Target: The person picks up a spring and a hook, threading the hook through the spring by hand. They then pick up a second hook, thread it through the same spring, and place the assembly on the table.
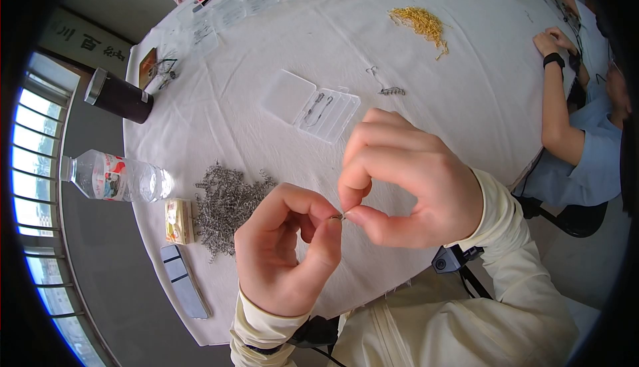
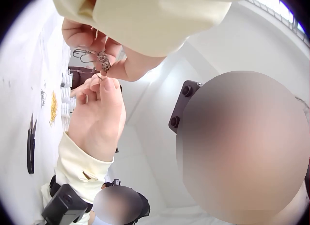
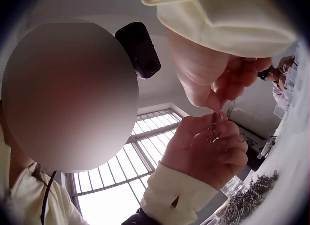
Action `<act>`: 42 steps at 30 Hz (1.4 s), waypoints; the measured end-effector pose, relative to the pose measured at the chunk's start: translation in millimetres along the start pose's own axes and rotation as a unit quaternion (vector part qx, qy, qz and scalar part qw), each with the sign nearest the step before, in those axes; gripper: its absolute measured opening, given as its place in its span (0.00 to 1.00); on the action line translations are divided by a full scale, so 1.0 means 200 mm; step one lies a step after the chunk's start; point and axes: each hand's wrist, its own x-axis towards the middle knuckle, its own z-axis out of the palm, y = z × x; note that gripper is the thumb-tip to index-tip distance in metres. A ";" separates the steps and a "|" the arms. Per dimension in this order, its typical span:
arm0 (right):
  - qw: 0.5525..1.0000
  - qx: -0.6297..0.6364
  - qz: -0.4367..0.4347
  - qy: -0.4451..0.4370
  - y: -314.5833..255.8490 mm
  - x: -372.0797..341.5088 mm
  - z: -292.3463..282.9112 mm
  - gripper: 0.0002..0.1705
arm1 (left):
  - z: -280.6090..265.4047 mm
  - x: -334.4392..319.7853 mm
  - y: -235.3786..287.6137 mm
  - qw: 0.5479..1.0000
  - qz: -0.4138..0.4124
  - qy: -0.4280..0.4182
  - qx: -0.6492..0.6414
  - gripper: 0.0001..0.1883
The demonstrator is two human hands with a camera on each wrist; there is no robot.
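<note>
My left hand (image 1: 286, 250) pinches a fishing hook rig between thumb and forefinger above the table. In the left wrist view this rig (image 2: 103, 61) is a silver, segmented coil with bare curved hooks (image 2: 82, 54) hanging at the palm. Thumb and forefinger of my right hand (image 1: 413, 184) meet the left fingertips and pinch the rig's thin wire end. The fingertips hide most of the join. Ahead on the cloth lies a similar rig (image 1: 393, 91). An open clear plastic box (image 1: 339, 124) holds a few hooked rigs.
Beside my left hand is a heap of grey springs (image 1: 229, 207), with a tissue pack (image 1: 178, 221), phone (image 1: 184, 282) and water bottle (image 1: 120, 176) farther left. A dark tumbler (image 1: 120, 96) and gold pieces (image 1: 423, 26) lie beyond. Another person (image 1: 566, 127) sits at right.
</note>
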 end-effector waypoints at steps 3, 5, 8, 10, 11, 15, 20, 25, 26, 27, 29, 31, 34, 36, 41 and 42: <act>0.998 0.053 0.028 -0.006 0.00 0.00 0.01 0.07 | 0.00 0.00 0.00 1.000 0.006 -0.001 0.005 0.06; 0.996 0.075 0.041 -0.008 0.00 -0.01 0.01 0.06 | 0.00 0.00 0.00 1.000 0.007 -0.002 0.005 0.06; 0.993 0.106 0.058 -0.010 0.00 -0.01 0.02 0.06 | 0.01 0.00 0.01 1.000 0.009 0.000 0.001 0.06; 0.991 0.116 0.064 -0.011 0.00 -0.01 0.02 0.05 | 0.01 -0.01 0.01 1.000 0.014 -0.002 -0.003 0.06; 0.988 0.135 0.074 -0.014 0.00 -0.02 0.02 0.05 | 0.01 -0.01 0.01 1.000 0.014 -0.002 -0.003 0.06; 0.976 0.189 0.102 -0.021 0.00 -0.02 0.03 0.03 | 0.00 -0.01 0.00 0.999 0.029 -0.014 -0.009 0.07; 0.960 0.249 0.126 -0.033 0.01 -0.03 0.04 0.04 | 0.00 -0.01 -0.01 0.999 0.032 -0.017 -0.014 0.07; 0.947 0.289 0.137 -0.035 0.00 -0.02 0.04 0.03 | 0.00 0.00 -0.02 0.998 0.053 -0.020 -0.016 0.07; 0.936 0.307 0.166 -0.047 -0.02 -0.02 0.03 0.04 | 0.00 0.00 -0.02 0.998 0.053 -0.021 -0.016 0.07; 0.924 0.325 0.195 -0.058 -0.02 -0.02 0.03 0.05 | 0.00 0.00 -0.03 0.998 0.055 -0.021 -0.017 0.07; 0.918 0.335 0.204 -0.059 -0.02 -0.03 0.03 0.05 | 0.00 0.00 -0.03 0.998 0.058 -0.021 -0.019 0.06; 0.912 0.345 0.214 -0.060 -0.02 -0.03 0.04 0.05 | 0.00 0.00 -0.02 0.998 0.052 -0.021 -0.022 0.06; 0.910 0.350 0.214 -0.056 -0.03 -0.03 0.04 0.05 | 0.00 0.01 -0.02 0.998 0.056 -0.024 -0.029 0.06; 0.902 0.366 0.222 -0.061 -0.02 -0.03 0.04 0.05 | 0.00 0.00 -0.02 0.998 0.053 -0.023 -0.028 0.06; 0.895 0.377 0.230 -0.065 -0.03 -0.02 0.04 0.05 | 0.00 0.01 -0.02 0.998 0.052 -0.023 -0.032 0.06; 0.893 0.383 0.229 -0.064 -0.02 -0.03 0.04 0.05 | 0.00 0.01 -0.02 0.998 0.050 -0.023 -0.036 0.06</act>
